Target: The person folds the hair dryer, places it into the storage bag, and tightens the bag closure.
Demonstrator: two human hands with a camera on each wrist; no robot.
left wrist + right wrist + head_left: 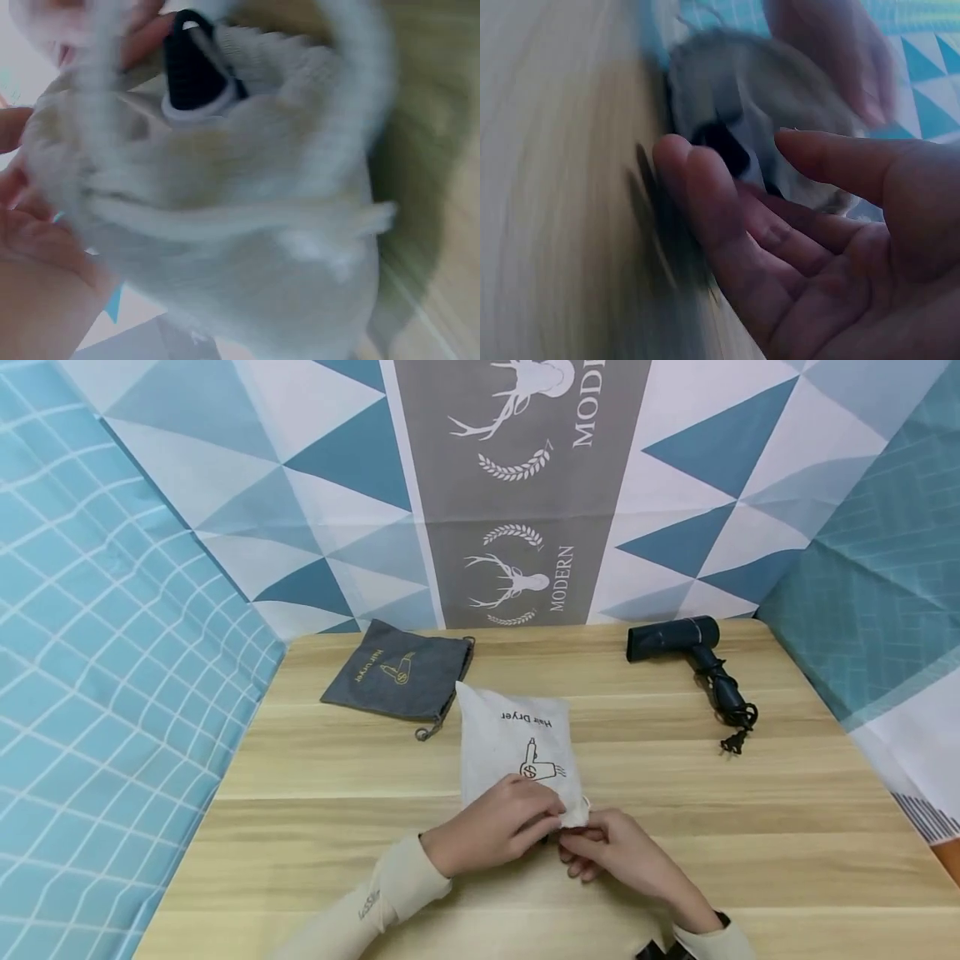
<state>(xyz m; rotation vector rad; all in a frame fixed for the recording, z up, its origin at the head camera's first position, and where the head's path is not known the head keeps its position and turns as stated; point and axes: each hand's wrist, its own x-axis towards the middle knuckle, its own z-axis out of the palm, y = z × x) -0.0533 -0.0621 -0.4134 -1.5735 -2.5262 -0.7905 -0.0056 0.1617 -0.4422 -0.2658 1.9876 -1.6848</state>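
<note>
A white drawstring bag (510, 735), printed "Hair Dryer", lies with its mouth toward me. My left hand (498, 822) bends over the near edge of the bag, fingers at its gathered rim (67, 112). Close to the near right corner, my right hand (618, 852) touches the mouth; in the right wrist view its thumb (817, 154) stands apart from its bent fingers (712, 195). Inside the mouth shows a black object (195, 71) with a pale band, its kind mostly hidden by cloth. The drawstring (360, 90) loops blurred before the left wrist camera.
A dark grey "Hair Dryer" drawstring bag (405, 672) lies flat at the back left of the wooden table (315, 810). At the back right rests a dark hair dryer (671, 637) with a bundled cord and plug (733, 742). Patterned cloth walls surround the table.
</note>
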